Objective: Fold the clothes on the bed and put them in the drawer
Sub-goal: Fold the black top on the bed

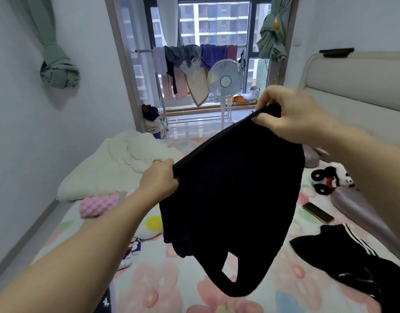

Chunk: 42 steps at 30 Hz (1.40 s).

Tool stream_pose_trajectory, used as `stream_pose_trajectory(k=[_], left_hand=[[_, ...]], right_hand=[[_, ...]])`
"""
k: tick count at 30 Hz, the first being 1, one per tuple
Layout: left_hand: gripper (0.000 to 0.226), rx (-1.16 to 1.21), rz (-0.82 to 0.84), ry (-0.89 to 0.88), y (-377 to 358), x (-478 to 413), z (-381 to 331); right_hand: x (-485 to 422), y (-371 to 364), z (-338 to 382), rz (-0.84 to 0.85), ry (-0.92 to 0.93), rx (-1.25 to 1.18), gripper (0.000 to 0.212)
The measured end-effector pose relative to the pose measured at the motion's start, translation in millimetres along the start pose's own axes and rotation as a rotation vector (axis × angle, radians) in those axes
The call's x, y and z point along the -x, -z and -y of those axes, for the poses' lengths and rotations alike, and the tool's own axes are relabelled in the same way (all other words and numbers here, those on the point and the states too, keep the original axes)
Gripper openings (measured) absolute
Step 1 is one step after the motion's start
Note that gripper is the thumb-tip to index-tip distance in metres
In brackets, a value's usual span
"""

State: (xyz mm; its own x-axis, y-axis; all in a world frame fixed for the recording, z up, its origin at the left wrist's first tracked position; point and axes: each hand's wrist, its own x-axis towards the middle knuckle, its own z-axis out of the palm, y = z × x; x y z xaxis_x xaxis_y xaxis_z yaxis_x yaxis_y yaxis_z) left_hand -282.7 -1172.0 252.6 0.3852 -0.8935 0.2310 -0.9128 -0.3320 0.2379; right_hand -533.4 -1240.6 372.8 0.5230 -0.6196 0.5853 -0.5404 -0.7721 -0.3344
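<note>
Two-handed, held a black soft-fabric garment (235, 188), possibly shorts, above the floral-sheeted bed (163, 279), with fingers of left hand (159, 177) and right hand (291, 116) curled round its upper edge.

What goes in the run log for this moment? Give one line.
left hand: grips top edge of black garment | right hand: grips same edge, higher | garment: hanging unfolded over bed | striped garment: lying on bed
</note>
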Motion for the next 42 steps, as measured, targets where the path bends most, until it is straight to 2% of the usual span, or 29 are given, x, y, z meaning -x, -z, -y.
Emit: stream_pose_trajectory(k=[4, 6, 7, 9, 10, 14, 16, 19, 22, 24, 25, 27, 29, 31, 33, 34, 36, 38, 41, 42], left_hand=[[0.009, 0.260, 0.028, 0.070, -21, -4, 1], [0.011, 0.239, 0.062, 0.063, -28, -5, 8], [0.011, 0.169, 0.081, 0.057, -30, -5, 11], [0.015, 0.080, 0.099, 0.078, -30, -5, 18], [0.018, 0.112, 0.100, 0.100, -29, -6, 21], [0.026, 0.490, 0.051, 0.221, -13, -18, 33], [0.026, 0.382, 0.025, 0.190, -1, -27, 37], [0.031, -0.056, 0.082, 0.074, 17, -33, 42], [0.046, -0.400, 0.455, 0.042, 23, -21, 42], [0.046, -0.437, 0.711, 0.070, 20, -11, 42], [0.041, -0.333, 0.784, 0.103, 17, -8, 44], [0.028, 0.132, 0.808, 0.213, 9, -4, 49], [0.026, 0.644, 0.670, 0.337, 4, -5, 53], [0.031, 1.045, 0.533, 0.485, -3, -9, 54], [0.030, 1.376, 0.458, 0.718, -11, -12, 51], [0.028, 1.445, 0.442, 0.803, -14, -12, 47], [0.025, 1.322, 0.480, 0.830, -16, -10, 40], [0.021, 1.084, 0.565, 0.727, -18, -6, 36], [0.011, 0.609, 0.703, 0.359, -17, -2, 41], [0.015, 0.419, 0.748, 0.227, -16, 0, 44]], right_hand=[[-2, 10, -8, -0.057, -0.046, -0.057, 0.010], [-5, 18, -18, -0.035, -0.149, -0.186, 0.030], [-7, 22, -26, -0.032, -0.193, -0.195, 0.032], [-7, 28, -43, -0.035, -0.249, -0.067, 0.026], [-5, 31, -51, -0.018, -0.270, 0.017, 0.026], [20, 32, -88, 0.241, -0.375, 0.291, 0.022], [32, 27, -106, 0.353, -0.401, 0.359, 0.030], [46, 21, -124, 0.371, -0.430, 0.286, 0.032], [55, 19, -133, 0.264, -0.539, 0.024, 0.037], [59, 17, -136, 0.266, -0.551, -0.053, 0.039], [60, 17, -136, 0.292, -0.538, -0.049, 0.039], [62, 16, -135, 0.355, -0.529, -0.096, 0.034], [66, 16, -135, 0.418, -0.583, -0.241, 0.030], [72, 14, -138, 0.477, -0.659, -0.313, 0.024], [78, 8, -141, 0.504, -0.730, -0.342, 0.013], [81, 3, -143, 0.504, -0.757, -0.366, 0.012], [88, -9, -148, 0.488, -0.814, -0.446, 0.023], [96, -23, -155, 0.475, -0.889, -0.516, 0.030], [111, -48, -170, 0.428, -0.911, -0.460, 0.028], [115, -57, -176, 0.382, -0.878, -0.397, 0.028]])
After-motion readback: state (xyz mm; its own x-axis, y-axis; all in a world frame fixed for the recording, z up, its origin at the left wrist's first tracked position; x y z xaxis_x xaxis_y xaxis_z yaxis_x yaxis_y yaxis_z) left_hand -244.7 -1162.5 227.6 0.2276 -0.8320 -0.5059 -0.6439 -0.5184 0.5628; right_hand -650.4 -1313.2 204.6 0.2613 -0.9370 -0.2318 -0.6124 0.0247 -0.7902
